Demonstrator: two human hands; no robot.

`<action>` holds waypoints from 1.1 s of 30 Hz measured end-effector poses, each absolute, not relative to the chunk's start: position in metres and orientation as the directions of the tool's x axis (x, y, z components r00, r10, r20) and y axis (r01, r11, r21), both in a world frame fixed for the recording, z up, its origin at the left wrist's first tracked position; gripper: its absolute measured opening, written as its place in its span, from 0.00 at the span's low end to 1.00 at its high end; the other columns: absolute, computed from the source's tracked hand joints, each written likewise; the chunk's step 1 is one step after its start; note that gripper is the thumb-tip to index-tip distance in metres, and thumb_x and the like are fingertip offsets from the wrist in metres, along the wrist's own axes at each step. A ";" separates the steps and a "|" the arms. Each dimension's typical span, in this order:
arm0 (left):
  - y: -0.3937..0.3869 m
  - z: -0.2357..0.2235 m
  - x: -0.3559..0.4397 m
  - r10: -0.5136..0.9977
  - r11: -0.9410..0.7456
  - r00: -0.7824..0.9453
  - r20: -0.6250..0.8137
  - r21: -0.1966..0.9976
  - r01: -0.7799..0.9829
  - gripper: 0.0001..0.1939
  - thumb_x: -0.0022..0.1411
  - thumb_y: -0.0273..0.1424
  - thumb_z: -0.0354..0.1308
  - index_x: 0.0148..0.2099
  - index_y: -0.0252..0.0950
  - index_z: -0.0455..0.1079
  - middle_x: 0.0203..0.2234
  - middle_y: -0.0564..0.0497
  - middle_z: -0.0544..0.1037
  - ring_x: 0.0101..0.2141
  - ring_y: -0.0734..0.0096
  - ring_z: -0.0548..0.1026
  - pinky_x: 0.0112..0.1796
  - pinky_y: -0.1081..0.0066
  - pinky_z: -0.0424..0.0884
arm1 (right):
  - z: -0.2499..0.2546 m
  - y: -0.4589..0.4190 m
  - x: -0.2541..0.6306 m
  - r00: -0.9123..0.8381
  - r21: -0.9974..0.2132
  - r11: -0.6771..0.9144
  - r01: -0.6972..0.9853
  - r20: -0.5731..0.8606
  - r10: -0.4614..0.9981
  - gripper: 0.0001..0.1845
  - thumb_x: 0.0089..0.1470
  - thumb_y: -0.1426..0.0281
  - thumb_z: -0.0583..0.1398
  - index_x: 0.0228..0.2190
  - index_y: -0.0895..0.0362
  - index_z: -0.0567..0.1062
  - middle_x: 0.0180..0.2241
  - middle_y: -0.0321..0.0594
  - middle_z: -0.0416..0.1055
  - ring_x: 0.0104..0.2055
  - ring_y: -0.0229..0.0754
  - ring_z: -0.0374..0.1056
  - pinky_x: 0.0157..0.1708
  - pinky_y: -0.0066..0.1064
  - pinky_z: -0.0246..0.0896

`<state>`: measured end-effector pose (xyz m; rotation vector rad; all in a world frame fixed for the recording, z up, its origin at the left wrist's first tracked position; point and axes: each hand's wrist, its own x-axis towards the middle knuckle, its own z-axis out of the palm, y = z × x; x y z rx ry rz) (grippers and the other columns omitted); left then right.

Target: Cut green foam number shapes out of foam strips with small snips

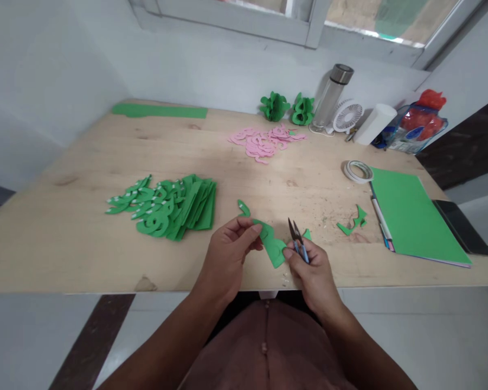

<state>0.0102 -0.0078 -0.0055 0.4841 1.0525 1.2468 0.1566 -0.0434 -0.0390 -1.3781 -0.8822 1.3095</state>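
Note:
Between my hands is a green foam-like sheet piece [273,248] with curved cut edges and faint drawn lines. My left hand [232,244] pinches its upper left end. My right hand [312,268] holds small thread snips [297,241] with blue handles, blades pointing up and apart, while its thumb touches the right edge of the green piece. Just beyond my left fingers lies a small curled green cutout [244,208]. A green scrap [307,234] shows behind the snips. My palms and some fingertips are hidden.
Left lies a pile of green cutouts [162,208]; pink cutouts [260,142] lie farther back. Green scraps [353,221], tape rolls [358,171], green sheets [415,216], and pens [382,219] are at right. A glass bottle [331,100] and small fan [348,116] stand by the wall.

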 end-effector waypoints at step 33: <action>0.001 -0.005 0.020 0.906 0.240 -0.113 -0.408 0.716 -0.656 0.13 0.47 0.28 0.70 0.32 0.35 0.69 0.24 0.53 0.82 0.28 0.68 0.82 0.36 0.69 0.78 | -0.044 -0.038 0.145 0.060 -0.926 -0.261 -0.273 -0.287 0.956 0.25 0.59 0.48 0.58 0.31 0.58 0.77 0.15 0.27 0.54 0.17 0.32 0.43 0.17 0.27 0.36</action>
